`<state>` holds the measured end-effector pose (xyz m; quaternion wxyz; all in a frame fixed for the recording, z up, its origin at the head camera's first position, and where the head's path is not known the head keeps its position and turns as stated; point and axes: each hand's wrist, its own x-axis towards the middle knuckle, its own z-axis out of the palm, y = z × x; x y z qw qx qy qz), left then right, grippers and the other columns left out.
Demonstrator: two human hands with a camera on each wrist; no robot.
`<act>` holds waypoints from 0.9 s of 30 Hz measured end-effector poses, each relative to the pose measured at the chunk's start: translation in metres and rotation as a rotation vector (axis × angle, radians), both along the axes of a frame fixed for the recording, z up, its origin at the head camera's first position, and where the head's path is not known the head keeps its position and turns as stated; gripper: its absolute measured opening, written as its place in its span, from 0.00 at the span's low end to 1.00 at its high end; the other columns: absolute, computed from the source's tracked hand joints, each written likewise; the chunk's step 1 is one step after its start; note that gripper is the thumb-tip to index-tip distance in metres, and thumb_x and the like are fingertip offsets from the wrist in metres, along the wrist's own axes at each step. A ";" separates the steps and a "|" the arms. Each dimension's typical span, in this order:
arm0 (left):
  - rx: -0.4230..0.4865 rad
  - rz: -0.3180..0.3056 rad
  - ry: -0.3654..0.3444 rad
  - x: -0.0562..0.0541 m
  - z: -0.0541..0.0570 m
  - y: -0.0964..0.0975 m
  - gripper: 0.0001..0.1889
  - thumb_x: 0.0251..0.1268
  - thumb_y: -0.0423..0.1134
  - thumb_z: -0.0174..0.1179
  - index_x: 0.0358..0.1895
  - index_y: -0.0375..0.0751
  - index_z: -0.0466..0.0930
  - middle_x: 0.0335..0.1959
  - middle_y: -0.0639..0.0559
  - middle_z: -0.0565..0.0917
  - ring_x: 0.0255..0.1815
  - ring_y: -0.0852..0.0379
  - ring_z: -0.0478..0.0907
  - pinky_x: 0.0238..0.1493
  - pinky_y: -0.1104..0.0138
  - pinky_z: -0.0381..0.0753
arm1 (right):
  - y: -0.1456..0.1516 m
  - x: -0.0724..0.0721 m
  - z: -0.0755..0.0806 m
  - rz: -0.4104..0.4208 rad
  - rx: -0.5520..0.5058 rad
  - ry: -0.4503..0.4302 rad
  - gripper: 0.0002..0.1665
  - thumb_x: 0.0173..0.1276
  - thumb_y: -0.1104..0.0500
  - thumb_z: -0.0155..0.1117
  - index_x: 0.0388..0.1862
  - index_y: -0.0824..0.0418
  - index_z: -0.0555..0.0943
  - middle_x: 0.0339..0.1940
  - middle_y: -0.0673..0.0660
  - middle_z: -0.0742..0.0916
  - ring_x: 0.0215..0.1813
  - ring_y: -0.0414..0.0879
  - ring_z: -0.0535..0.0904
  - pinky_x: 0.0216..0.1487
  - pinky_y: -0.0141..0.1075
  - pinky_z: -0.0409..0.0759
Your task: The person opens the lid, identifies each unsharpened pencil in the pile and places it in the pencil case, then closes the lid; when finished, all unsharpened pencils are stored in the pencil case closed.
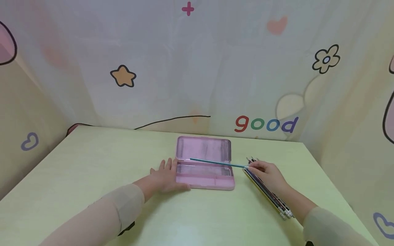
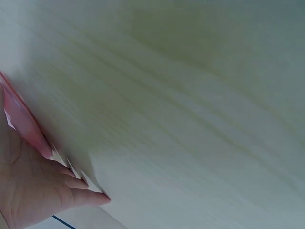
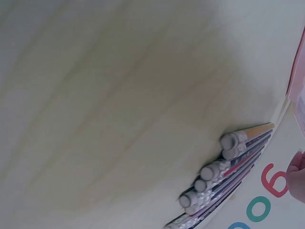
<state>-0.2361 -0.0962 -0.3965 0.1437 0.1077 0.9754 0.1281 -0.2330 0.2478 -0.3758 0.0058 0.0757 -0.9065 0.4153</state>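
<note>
A pink pencil case point(image 1: 203, 184) lies opened flat on the table, its lid point(image 1: 203, 147) turned away from me. My left hand point(image 1: 166, 176) rests at the case's left side, fingers spread and straight, thumb along the front edge. In the left wrist view the palm of the left hand point(image 2: 35, 191) stands beside the pink case point(image 2: 24, 121). My right hand point(image 1: 271, 176) pinches one end of a teal pencil point(image 1: 218, 163), which points left across the case near its hinge. Below that hand lies a bundle of pencils point(image 1: 267, 193); their eraser ends point(image 3: 207, 174) show in the right wrist view.
The pale wooden table point(image 1: 101, 164) runs back to a printed cloth backdrop point(image 1: 172, 85) with a star, a flower and the word "good". Cloth also hangs at the left and right sides.
</note>
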 end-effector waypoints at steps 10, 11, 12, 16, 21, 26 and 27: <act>-0.020 0.007 -0.002 0.003 -0.003 -0.003 0.61 0.46 0.76 0.51 0.73 0.36 0.38 0.73 0.35 0.45 0.72 0.35 0.40 0.59 0.32 0.47 | -0.020 -0.011 -0.007 0.023 0.053 -0.036 0.11 0.67 0.59 0.60 0.43 0.64 0.82 0.37 0.56 0.83 0.36 0.47 0.72 0.37 0.34 0.74; -0.017 0.007 -0.001 0.002 -0.002 -0.003 0.61 0.46 0.76 0.51 0.74 0.36 0.38 0.73 0.35 0.45 0.72 0.35 0.40 0.59 0.32 0.47 | -0.020 -0.012 -0.008 0.025 0.060 -0.035 0.11 0.67 0.59 0.60 0.43 0.64 0.82 0.36 0.56 0.83 0.36 0.47 0.72 0.37 0.35 0.73; -0.016 0.005 0.000 0.002 -0.002 -0.003 0.61 0.46 0.76 0.51 0.74 0.36 0.38 0.73 0.35 0.46 0.72 0.35 0.40 0.59 0.32 0.47 | -0.021 -0.013 -0.009 0.024 0.063 -0.033 0.11 0.67 0.59 0.60 0.43 0.64 0.82 0.36 0.56 0.83 0.36 0.47 0.73 0.37 0.35 0.74; -0.003 0.000 0.001 0.000 -0.003 0.000 0.61 0.46 0.76 0.52 0.73 0.36 0.39 0.73 0.35 0.46 0.72 0.35 0.41 0.59 0.32 0.47 | -0.023 -0.016 -0.012 0.036 0.077 -0.024 0.11 0.66 0.59 0.61 0.42 0.65 0.82 0.36 0.55 0.84 0.36 0.47 0.73 0.37 0.35 0.74; 0.001 -0.004 0.000 0.000 -0.002 0.001 0.61 0.46 0.76 0.52 0.73 0.35 0.40 0.73 0.35 0.47 0.72 0.34 0.41 0.59 0.32 0.47 | -0.030 -0.019 -0.014 0.058 0.088 -0.017 0.11 0.65 0.61 0.62 0.41 0.67 0.83 0.35 0.56 0.84 0.36 0.46 0.74 0.37 0.35 0.74; 0.000 -0.005 0.007 0.000 -0.002 0.001 0.60 0.47 0.75 0.52 0.73 0.35 0.39 0.73 0.34 0.47 0.72 0.34 0.41 0.59 0.32 0.48 | -0.037 -0.023 -0.015 0.050 0.089 -0.065 0.10 0.64 0.62 0.62 0.40 0.67 0.83 0.35 0.55 0.85 0.37 0.46 0.74 0.39 0.35 0.74; -0.001 -0.006 0.009 0.000 -0.001 0.001 0.60 0.47 0.75 0.52 0.73 0.35 0.39 0.73 0.34 0.47 0.72 0.34 0.41 0.59 0.32 0.48 | -0.039 -0.024 -0.015 0.046 0.084 -0.082 0.10 0.64 0.62 0.62 0.40 0.67 0.83 0.35 0.55 0.84 0.37 0.46 0.74 0.40 0.35 0.74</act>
